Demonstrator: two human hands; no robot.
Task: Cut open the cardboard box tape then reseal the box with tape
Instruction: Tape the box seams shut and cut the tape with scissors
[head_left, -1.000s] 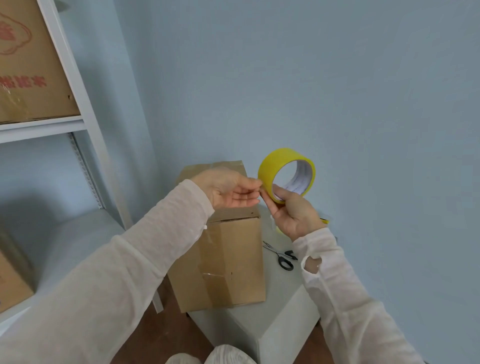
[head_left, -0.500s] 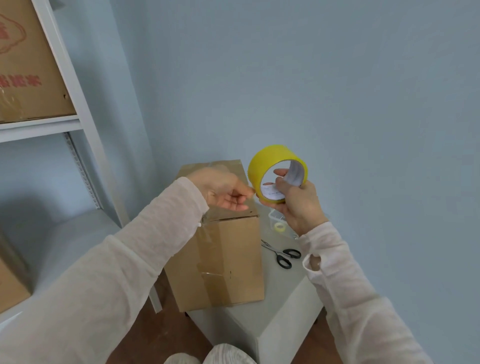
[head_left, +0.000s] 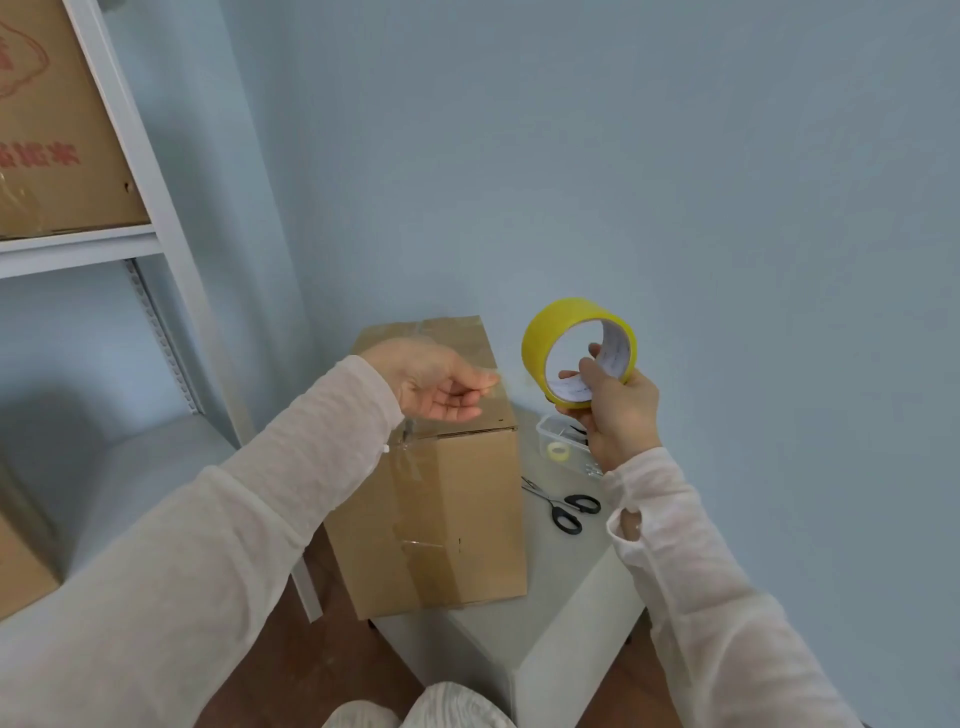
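The right hand (head_left: 618, 415) grips the yellow tape roll (head_left: 561, 322), its fingers (head_left: 589, 364) curled through the core and clamping the lower rim, with the roll upright and its opening facing the camera. At 9 o'clock from the roll, the left hand (head_left: 436, 387) hovers over the cardboard box (head_left: 447, 509), thumb and forefinger pinched on a tape strip (head_left: 511, 383) that spans the short gap to the roll. The strip is faint and blurred, so its edges are hard to make out.

The box stands on the white bench (head_left: 566, 582), its lid shut and its near-left corner overhanging the edge. The left sleeve hides part of its top. At 3 o'clock from the box lie black scissors (head_left: 563, 506), and beyond them a clear tub (head_left: 550, 434) partly hidden by the right wrist. A shelf post (head_left: 156, 208) rises at 10 o'clock. Bare bench shows at 5 o'clock.
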